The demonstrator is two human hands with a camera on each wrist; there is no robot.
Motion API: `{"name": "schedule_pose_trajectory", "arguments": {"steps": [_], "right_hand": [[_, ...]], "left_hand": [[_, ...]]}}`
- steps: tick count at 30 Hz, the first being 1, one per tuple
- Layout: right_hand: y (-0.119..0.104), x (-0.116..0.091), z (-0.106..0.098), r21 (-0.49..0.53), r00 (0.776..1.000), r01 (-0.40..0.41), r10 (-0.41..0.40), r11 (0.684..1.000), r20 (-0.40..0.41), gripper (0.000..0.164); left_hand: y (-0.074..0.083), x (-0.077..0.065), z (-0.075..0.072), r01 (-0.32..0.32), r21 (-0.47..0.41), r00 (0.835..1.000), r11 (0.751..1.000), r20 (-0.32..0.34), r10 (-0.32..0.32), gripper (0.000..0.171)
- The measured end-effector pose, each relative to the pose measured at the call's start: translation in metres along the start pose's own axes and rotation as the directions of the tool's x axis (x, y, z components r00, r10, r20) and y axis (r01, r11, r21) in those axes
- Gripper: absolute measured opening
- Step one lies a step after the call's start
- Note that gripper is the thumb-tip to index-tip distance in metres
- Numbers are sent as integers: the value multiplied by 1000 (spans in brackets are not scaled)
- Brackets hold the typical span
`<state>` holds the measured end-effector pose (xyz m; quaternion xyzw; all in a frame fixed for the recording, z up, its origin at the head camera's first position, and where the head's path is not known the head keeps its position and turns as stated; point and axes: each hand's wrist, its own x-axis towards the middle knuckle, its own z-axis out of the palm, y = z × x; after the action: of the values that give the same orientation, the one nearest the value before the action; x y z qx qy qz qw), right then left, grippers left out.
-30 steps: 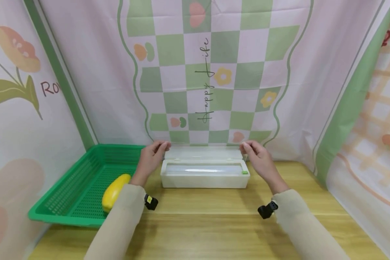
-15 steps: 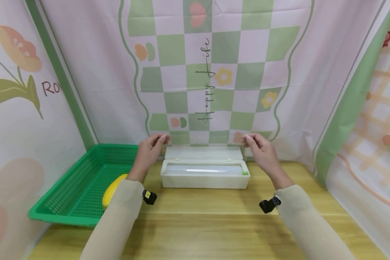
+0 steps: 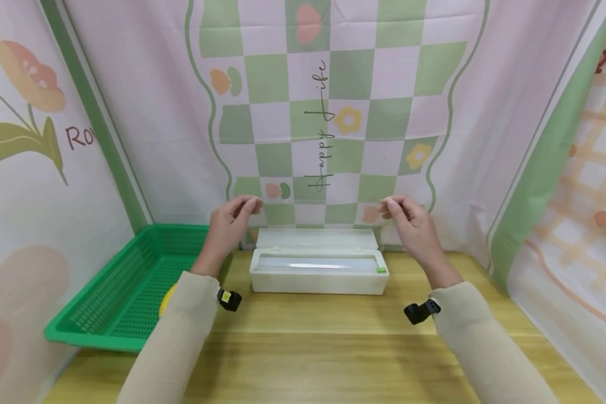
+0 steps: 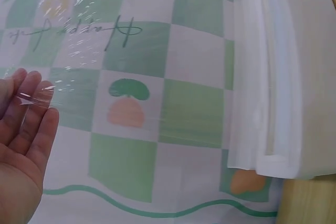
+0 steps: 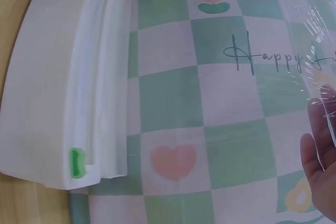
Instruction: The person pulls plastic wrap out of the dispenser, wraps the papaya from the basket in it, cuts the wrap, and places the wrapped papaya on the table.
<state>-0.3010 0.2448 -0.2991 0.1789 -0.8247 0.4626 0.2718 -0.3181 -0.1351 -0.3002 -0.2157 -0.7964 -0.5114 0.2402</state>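
Observation:
A white cling film dispenser box (image 3: pixel 318 284) stands at the back of the table, its lid (image 3: pixel 317 238) tipped back and a green slide cutter (image 3: pixel 381 270) at its right end. From it rises a sheet of clear cling film (image 4: pixel 86 45), seen by its glints and creases. My left hand (image 3: pixel 230 221) pinches the sheet's upper left corner between thumb and fingers. At the upper right corner, my right hand (image 3: pixel 415 226) pinches it likewise. Both hands are above and slightly outside the box, with the film stretched between them.
On the left of the table is a green plastic basket (image 3: pixel 93 306) with a yellow fruit (image 3: pixel 167 301), mostly hidden behind the left sleeve. A patterned cloth (image 3: pixel 310 129) hangs right behind the box, with more cloth at both sides.
Both hands have risen and spread slightly apart, drawing the film higher out of the box. The left sleeve now covers more of the yellow fruit. Box and basket have stayed put.

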Motion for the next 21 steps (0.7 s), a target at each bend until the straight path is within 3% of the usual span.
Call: {"name": "schedule_pose_trajectory", "arguments": {"steps": [21], "right_hand": [[-29, 18, -13, 42, 989, 123, -119, 992, -85, 30]], "left_hand": [[30, 20, -17, -125, -3, 991, 992, -51, 125, 31]]}}
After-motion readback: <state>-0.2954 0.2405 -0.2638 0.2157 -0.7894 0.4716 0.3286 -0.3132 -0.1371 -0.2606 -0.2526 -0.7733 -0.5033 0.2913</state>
